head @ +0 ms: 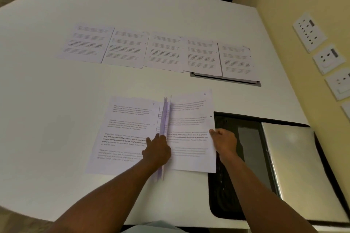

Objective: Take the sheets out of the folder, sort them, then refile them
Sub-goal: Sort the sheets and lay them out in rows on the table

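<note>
A row of several printed sheets [162,51] lies side by side across the far part of the white table [56,100]. Nearer me, a loose stack of sheets stands on edge [164,119], with a sheet marked 7 [125,130] lying flat to its left and a sheet marked 6 [191,119] to its right. My left hand [158,149] holds the upright stack near its lower part. My right hand [224,141] pinches the right edge of sheet 6. The folder [225,79] shows only as a grey edge under the two rightmost sheets of the far row.
A recessed black cable well [246,157] with an open silver lid [295,166] cuts into the table at the near right. The yellow wall on the right carries several white sockets [328,58]. The table's curved left edge runs round to the near left.
</note>
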